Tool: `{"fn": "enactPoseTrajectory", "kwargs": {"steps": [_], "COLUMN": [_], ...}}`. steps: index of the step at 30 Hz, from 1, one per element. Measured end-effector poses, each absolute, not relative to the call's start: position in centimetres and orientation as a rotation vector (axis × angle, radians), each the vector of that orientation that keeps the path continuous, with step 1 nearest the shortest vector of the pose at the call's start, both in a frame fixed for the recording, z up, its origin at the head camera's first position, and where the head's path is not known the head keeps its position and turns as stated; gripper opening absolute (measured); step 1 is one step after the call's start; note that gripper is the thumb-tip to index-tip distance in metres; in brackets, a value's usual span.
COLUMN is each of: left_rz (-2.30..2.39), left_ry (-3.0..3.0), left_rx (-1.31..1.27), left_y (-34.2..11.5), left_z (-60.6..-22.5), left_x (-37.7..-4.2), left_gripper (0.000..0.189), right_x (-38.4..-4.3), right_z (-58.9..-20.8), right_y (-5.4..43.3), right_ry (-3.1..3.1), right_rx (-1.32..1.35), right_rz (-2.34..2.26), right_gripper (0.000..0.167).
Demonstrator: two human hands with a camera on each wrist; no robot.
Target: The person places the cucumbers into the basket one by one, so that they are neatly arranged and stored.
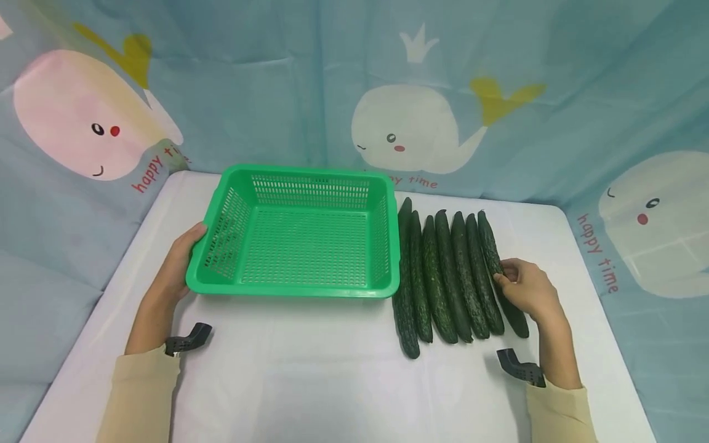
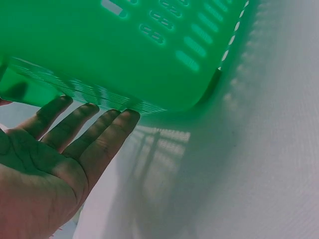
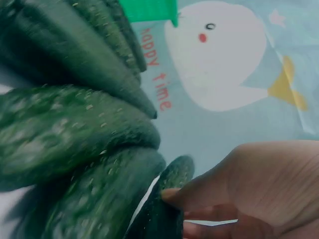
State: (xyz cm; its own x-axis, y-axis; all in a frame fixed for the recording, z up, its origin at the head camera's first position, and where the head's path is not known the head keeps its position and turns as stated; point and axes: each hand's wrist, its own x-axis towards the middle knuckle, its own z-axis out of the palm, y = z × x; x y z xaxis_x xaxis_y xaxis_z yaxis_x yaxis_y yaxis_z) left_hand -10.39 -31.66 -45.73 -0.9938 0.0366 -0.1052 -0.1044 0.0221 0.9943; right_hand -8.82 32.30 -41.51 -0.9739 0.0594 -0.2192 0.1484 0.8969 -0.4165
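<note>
At the left end of a green plastic basket (image 1: 304, 290), my left hand (image 1: 177, 261) touches the outer wall, its fingertips near the rim. The left wrist view shows those fingers (image 2: 107, 139) straight against the slotted side. Several long dark green cucumbers (image 1: 437, 283) lie side by side, right of the basket. My right hand (image 1: 528, 286) pinches the outermost cucumber (image 1: 487, 237) on the right around its middle, thumb on the near side. In the right wrist view, this cucumber's tip (image 3: 178, 172) shows past the thumb, with the neighbouring cucumbers (image 3: 70, 132) beside it.
A white-covered table (image 1: 310, 369) carries everything. Behind it and along its sides hangs a light blue cloth (image 1: 327, 80) printed with whales. The leftmost cucumber (image 1: 407, 314) lies right at the basket's right wall. A black wrist mount (image 1: 191, 338) sits on each forearm.
</note>
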Motion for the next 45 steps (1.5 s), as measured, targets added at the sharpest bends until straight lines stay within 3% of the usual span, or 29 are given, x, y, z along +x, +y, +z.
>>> {"fn": "enactPoseTrajectory", "kwargs": {"steps": [9,19,25,33,45], "left_rz": [2.113,2.108,2.153,2.120,2.141], "left_ry": [2.191,2.135,2.079,2.122,2.078], "left_rx": [-0.052,-0.027,-0.027,-0.012,-0.006], "left_y": [-31.6,-31.5,-31.6,-31.6,-31.9], "left_z": [-45.6,-45.5,-45.7,-45.9,-46.3], "left_x": [-10.5,-11.0,-11.2,-10.7,-10.8], "left_gripper": [0.069,0.070,0.054,0.069,0.065], "right_x": [-8.7,-9.9,-10.3,-10.9,-12.5], "right_z": [-40.6,-38.5,-37.6,-36.5,-34.1], "right_y": [30.9,28.0,25.2,21.2,16.2], "right_ry": [2.977,3.070,3.045,2.989,2.861], "right_rx": [0.054,-0.220,-0.400,-0.623,-0.837], "right_rz": [-0.937,-0.977,-0.984,-0.938,-0.859], "right_gripper": [0.050,0.045,0.046,0.043,0.043]}}
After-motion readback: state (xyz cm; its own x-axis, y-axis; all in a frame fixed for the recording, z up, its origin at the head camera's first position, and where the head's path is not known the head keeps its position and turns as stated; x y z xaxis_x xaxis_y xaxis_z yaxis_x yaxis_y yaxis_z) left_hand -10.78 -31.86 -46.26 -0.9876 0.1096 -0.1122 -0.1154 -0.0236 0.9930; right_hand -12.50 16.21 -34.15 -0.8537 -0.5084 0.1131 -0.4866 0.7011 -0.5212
